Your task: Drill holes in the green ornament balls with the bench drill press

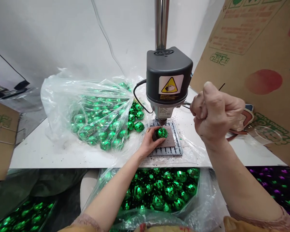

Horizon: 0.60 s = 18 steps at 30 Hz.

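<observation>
A shiny green mirror-faceted ball [162, 132] sits on a brown pad [169, 141] over the slotted base [179, 151] of a small bench drill press [169, 69]. The chuck [162, 121] is directly above the ball, with the thin bit reaching its top. My left hand [151, 140] grips the ball from the left, thumb in front and fingers behind. Raised to the right of the motor housing, my right hand [216, 111] is closed in a fist around the drill press's feed lever [186, 103], most of which the fingers hide.
Left of the drill press lies a clear plastic bag [60, 103] full of similar green balls [106, 130]. Below the table's front edge, more balls [159, 190] fill an open bag. A printed cardboard box [253, 48] stands on the right. Dark shavings dot the white table [45, 154].
</observation>
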Motion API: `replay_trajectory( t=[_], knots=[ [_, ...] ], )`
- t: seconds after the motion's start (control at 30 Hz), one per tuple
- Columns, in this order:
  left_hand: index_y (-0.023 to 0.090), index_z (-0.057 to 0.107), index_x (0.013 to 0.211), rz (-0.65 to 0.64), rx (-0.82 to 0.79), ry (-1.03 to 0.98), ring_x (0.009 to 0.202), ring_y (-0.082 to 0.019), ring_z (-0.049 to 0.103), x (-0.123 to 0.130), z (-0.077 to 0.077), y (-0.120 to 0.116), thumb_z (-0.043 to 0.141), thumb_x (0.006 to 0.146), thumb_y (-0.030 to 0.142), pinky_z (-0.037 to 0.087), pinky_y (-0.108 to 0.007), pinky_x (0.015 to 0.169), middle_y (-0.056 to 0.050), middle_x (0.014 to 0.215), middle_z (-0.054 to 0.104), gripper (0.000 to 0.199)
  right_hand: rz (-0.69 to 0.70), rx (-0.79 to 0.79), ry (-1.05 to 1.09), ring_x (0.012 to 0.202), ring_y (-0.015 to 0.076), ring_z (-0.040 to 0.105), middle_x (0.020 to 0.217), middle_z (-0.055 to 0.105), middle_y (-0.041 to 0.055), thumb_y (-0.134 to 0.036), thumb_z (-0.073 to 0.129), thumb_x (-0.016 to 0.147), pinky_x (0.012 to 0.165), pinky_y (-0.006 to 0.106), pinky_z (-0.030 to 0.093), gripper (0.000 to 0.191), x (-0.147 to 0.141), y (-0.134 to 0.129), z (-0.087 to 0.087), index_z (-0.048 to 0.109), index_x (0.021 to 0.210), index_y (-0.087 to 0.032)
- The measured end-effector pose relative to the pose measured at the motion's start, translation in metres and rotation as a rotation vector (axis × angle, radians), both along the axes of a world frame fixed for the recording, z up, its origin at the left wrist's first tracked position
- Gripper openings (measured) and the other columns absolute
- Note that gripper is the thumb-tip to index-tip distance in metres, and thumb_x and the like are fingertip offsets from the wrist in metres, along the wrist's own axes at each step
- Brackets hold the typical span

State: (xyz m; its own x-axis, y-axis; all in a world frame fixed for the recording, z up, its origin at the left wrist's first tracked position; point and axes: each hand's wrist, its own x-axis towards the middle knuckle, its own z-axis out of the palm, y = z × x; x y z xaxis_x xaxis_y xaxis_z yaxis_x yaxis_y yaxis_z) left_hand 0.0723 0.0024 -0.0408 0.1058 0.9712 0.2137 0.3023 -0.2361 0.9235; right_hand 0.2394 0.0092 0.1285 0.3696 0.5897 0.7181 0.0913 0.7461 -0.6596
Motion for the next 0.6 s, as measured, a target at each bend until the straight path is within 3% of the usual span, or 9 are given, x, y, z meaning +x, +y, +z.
replay_trajectory(
  t=[0.2,0.43,0.6],
  knots=[
    [0.027,0.067,0.121,0.003,-0.011,-0.034,0.115,-0.026,0.059,0.0,-0.001,0.001,0.085,0.074,0.03,0.043,-0.038,0.105,-0.007,0.117,0.063,0.05,0.078,0.139,0.029,0.037,0.0071,0.028,0.041,0.025,-0.0045,-0.04,0.063,0.091,0.043,0.031,0.019,0.06,0.001,-0.003,-0.014,0.03,0.044,-0.02],
    [0.027,0.064,0.124,-0.018,0.019,0.027,0.117,-0.026,0.058,-0.001,-0.003,0.001,0.081,0.079,0.033,0.044,-0.04,0.106,-0.007,0.121,0.062,0.049,-0.065,0.02,-0.14,0.037,0.0115,0.027,0.038,0.024,-0.0008,-0.068,0.045,0.09,0.044,0.035,0.025,0.069,0.007,-0.001,-0.028,0.021,0.043,-0.024],
    [0.026,0.066,0.122,-0.014,0.014,-0.006,0.116,-0.026,0.058,-0.001,-0.003,0.001,0.083,0.077,0.03,0.044,-0.039,0.106,-0.007,0.119,0.063,0.049,0.021,0.195,-0.104,0.038,0.0092,0.025,0.038,0.023,-0.0024,-0.05,0.056,0.089,0.043,0.032,0.024,0.066,0.01,0.004,-0.041,0.02,0.042,-0.02]
  ],
)
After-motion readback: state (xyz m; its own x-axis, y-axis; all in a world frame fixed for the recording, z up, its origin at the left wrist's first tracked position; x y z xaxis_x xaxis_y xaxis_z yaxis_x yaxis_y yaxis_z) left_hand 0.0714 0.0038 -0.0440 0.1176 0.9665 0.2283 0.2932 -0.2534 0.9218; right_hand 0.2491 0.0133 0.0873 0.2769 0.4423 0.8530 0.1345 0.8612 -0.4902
